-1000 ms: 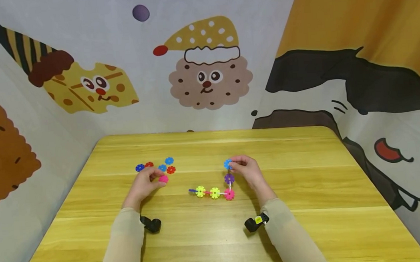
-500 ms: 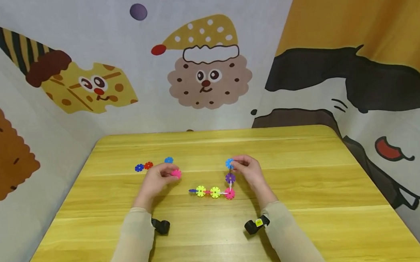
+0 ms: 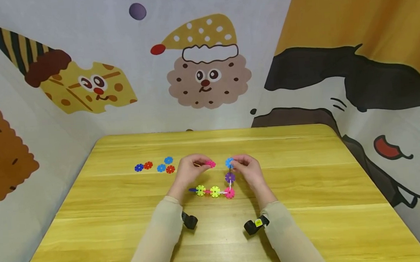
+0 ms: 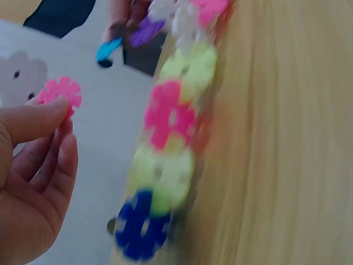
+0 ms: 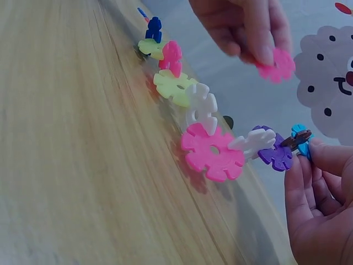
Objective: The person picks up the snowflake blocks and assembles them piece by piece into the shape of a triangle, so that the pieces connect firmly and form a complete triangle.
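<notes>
My left hand (image 3: 188, 171) pinches a loose pink snowflake disc (image 4: 62, 94) between thumb and fingers, just left of the chain's far end. With thumb and fingertips my right hand (image 3: 249, 169) holds the light blue snowflake disc (image 3: 229, 162) at that end. From there the chain of interlocked discs runs through a brown disc (image 5: 297, 140), a purple disc (image 5: 275, 156) and a white one to the pink corner disc (image 5: 212, 152). It then bends left through white, yellow and pink discs to a dark blue disc (image 4: 142, 226).
On the wooden table (image 3: 216, 238), loose discs lie at the back left: a dark blue one (image 3: 139, 167), two red ones (image 3: 148, 165) and two light blue ones (image 3: 168, 160). A cartoon-printed curtain (image 3: 117, 28) hangs behind the table.
My left hand has carried the pink disc rightward from beside the loose discs to near the light blue disc, uncovering the loose pieces. My right hand has stayed in place.
</notes>
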A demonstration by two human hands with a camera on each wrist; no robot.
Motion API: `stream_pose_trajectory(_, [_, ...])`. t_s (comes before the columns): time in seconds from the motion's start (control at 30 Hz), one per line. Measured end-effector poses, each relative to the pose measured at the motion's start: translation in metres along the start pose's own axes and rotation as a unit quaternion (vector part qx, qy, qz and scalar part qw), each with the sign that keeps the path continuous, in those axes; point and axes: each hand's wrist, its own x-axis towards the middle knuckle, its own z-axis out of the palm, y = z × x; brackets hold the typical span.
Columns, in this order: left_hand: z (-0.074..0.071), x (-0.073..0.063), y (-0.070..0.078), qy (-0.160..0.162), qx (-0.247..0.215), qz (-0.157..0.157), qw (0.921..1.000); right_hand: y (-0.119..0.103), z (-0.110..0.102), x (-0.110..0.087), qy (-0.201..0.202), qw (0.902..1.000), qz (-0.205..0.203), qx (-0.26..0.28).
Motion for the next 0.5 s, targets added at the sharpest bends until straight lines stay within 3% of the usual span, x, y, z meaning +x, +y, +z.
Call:
stream_pose_trajectory(0.2, [0.024, 0.008, -0.003, 0.016, -0.002, 0.016, 0.9997, 0.000, 0.002, 0.000, 0.002, 1.0000, -0.004, -0.006])
stream_pose_trajectory(0.5, [0.038, 0.011, -0.010, 0.049, -0.008, 0.031, 0.9983, 0.000, 0.003, -0.001, 0.000, 0.9999, -0.013, -0.007])
